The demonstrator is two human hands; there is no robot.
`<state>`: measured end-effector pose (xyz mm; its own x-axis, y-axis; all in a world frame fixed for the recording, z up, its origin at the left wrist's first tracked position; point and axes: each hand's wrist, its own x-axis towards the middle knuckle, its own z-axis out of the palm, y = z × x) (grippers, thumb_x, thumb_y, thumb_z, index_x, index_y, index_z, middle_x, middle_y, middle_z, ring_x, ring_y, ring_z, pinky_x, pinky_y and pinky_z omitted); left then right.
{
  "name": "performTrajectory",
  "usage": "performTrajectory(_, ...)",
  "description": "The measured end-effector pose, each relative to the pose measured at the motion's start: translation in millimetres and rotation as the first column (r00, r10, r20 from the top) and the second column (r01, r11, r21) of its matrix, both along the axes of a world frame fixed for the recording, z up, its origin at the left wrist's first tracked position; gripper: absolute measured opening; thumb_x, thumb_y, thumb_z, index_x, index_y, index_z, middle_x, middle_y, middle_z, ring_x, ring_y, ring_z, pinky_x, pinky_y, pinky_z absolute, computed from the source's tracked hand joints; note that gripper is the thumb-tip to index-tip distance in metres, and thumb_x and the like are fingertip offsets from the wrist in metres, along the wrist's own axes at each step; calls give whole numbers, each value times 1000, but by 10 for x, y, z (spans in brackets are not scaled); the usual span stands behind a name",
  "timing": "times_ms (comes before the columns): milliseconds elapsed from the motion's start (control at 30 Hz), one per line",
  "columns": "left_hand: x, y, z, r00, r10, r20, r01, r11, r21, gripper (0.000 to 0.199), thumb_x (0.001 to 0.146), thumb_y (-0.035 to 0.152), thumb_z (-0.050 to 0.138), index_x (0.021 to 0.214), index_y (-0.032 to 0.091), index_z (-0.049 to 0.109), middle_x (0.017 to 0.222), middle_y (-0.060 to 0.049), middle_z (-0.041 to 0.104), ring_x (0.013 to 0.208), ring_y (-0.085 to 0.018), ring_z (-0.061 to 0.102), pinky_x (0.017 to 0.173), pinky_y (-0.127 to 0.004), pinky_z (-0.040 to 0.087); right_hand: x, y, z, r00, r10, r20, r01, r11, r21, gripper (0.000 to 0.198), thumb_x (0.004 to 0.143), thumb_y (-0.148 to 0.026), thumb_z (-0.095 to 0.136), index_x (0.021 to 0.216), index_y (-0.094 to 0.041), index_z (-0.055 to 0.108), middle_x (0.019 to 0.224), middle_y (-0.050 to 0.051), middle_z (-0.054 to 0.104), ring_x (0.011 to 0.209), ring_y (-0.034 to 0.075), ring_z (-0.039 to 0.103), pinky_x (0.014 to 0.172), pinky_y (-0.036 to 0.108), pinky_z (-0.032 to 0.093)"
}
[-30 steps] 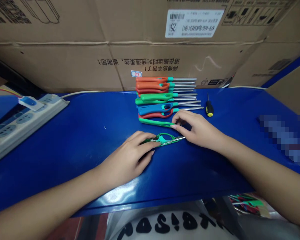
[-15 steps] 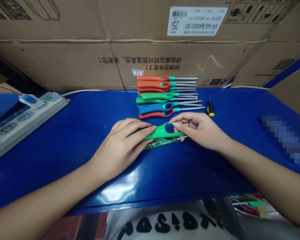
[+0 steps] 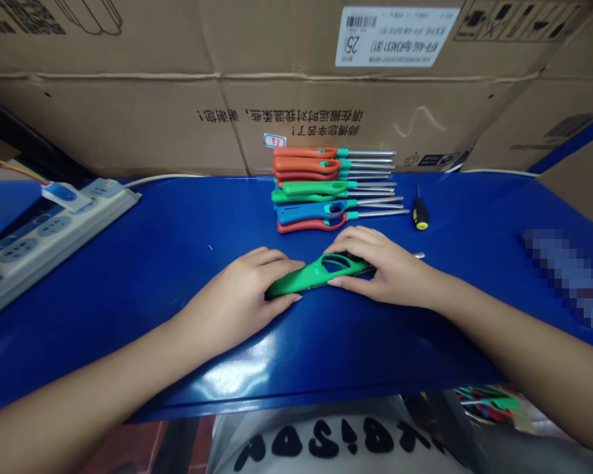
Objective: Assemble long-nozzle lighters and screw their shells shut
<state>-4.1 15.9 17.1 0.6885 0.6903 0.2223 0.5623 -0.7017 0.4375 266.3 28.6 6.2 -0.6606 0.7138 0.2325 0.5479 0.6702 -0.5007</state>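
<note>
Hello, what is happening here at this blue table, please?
A person presses a green long-nosed lighter flat on the blue table, left hand at the handle end, right hand over the trigger end. Behind it lies a neat stack of finished lighters, with a small screwdriver to its right.

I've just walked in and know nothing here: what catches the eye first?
Two bare hands, left hand and right hand, press a green long-nosed lighter flat on the blue table. Behind it lies a neat stack of orange, green and blue lighters, with a small screwdriver to its right.
</note>
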Motion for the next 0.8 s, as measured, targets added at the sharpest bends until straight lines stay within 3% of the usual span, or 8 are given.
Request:
performTrajectory(333,-18,9,7,993,37,-113,-35,999,27,30,90,28,71,118,20,71,103,-6,73,97,-26,65,87,-41,55,-9,-2,-45,999,-1,54,2,1000,-27,30,94,-42,65,117,-23,62,116,8,65,108,24,58,92,40,41)
performTrajectory(800,-2,5,3,990,77,-118,-77,997,0,24,91,31,71,113,21,74,104,-5,72,96,-24,67,84,-38,55,-21,6,-87,999,-1,43,2,1000,-24,30,92,-40,68,115,-22,64,114,7,64,107,22,58,93,39,41)
